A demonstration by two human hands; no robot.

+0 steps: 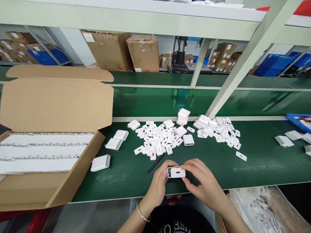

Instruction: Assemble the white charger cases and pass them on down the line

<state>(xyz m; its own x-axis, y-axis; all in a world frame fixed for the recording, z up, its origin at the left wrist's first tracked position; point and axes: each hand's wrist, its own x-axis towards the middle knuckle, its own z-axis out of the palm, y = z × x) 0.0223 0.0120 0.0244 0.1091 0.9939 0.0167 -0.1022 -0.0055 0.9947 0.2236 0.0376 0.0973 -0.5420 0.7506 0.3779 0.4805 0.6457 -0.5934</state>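
The white charger housing (176, 172) is held just above the near edge of the green worktop (255, 168), in front of the person's body, with its slotted face turned up toward the camera. The left hand (157, 185) is clamped on its left end, thumb on top. The right hand (203, 182) is closed on its right end and top edge with the fingertips. Both hands touch the housing; it does not rest on the worktop.

Just beyond the hands lies a thin black tool (155, 163), angled, one end touching the main pile of small white plates (157, 140). A single housing (188, 139) sits at that pile's right edge. Further right is a second pile of plates (224, 133), with a stack of housings (183, 116) behind the gap between the two piles.

To the left, three loose housings (100, 162) lie apart on the worktop — near an open cardboard box (55, 103) filled with rows of white parts. A bracelet (143, 213) is on the left wrist. At the far right edge, a blue tray (300, 119) is partly in view.
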